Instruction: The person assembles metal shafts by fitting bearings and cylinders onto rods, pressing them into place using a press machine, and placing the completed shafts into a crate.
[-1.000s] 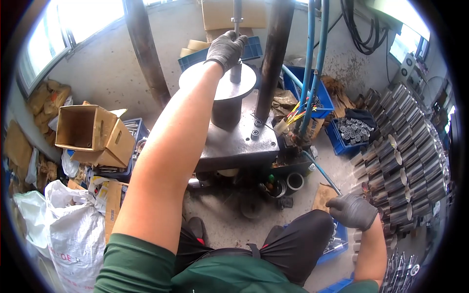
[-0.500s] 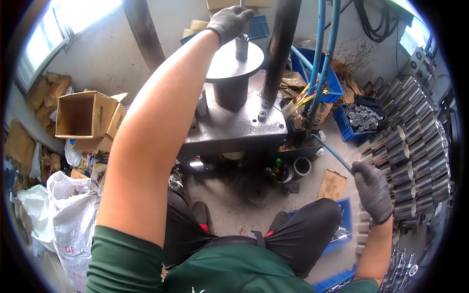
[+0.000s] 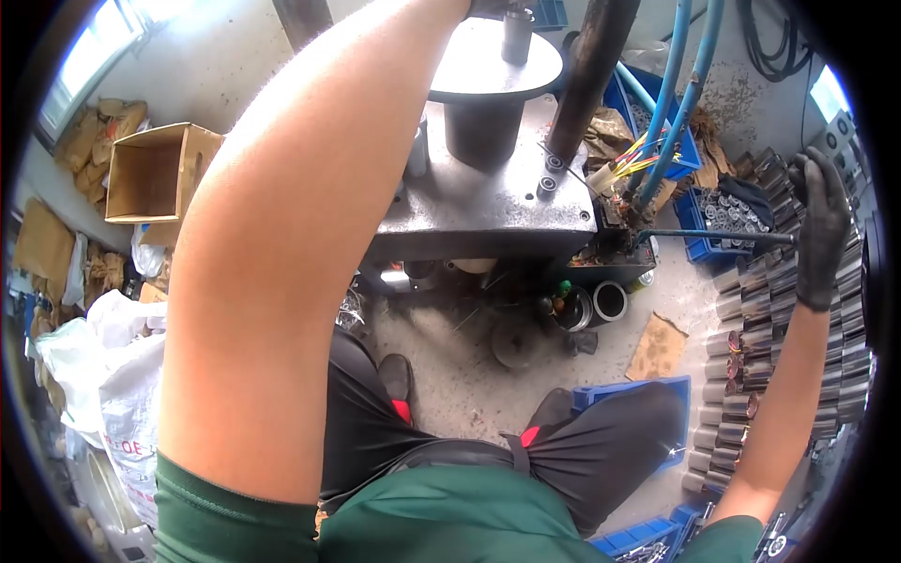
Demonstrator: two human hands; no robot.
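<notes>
My left hand (image 3: 488,7), in a dark glove, is cut off by the top edge, so its fingers and anything in them are hidden. Close by it, a small metal cylinder (image 3: 516,39) stands upright on a round steel plate (image 3: 488,70). The plate sits on a thick dark post (image 3: 481,131) on the machine's metal bed (image 3: 469,202). At far right, my gloved right hand (image 3: 822,225) is raised with its fingers stretched upward. The end of a thin blue lever (image 3: 723,235) meets its palm, and the fingers are not wrapped round it.
Stacked metal tubes (image 3: 751,319) line the right side. A blue bin (image 3: 704,249) holds small metal parts. Blue hoses (image 3: 671,113) and a dark column (image 3: 591,80) rise by the machine. An open cardboard box (image 3: 150,178) and white sacks (image 3: 122,375) are at left.
My right hand has gone up and outward, its grip on the lever loosened, and the lever has swung up to nearly level. My left hand has mostly left the view at the top.
</notes>
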